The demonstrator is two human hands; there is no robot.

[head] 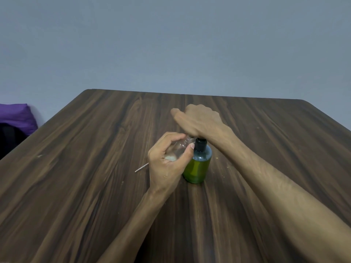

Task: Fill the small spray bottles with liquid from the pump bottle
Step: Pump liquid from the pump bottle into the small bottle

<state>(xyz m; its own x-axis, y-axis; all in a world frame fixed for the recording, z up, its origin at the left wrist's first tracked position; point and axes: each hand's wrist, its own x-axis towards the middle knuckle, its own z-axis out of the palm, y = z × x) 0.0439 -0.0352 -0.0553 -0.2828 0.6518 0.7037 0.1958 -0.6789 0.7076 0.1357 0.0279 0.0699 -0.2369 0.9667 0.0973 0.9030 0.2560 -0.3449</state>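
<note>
A green pump bottle [199, 166] with a black collar stands upright near the middle of the wooden table [95, 168]. My right hand [197, 120] lies on top of its pump head, palm down, and hides the head and nozzle. My left hand [167, 162] grips a small clear spray bottle [180, 149], tilted with its open neck up against the pump. A little whitish liquid sits in the small bottle's lower end. Its spray top is not on it.
A thin white tube [141, 167], like a spray dip tube, lies on the table left of my left hand. A purple cushion [16, 116] sits beyond the table's left edge. A grey wall rises behind the far edge.
</note>
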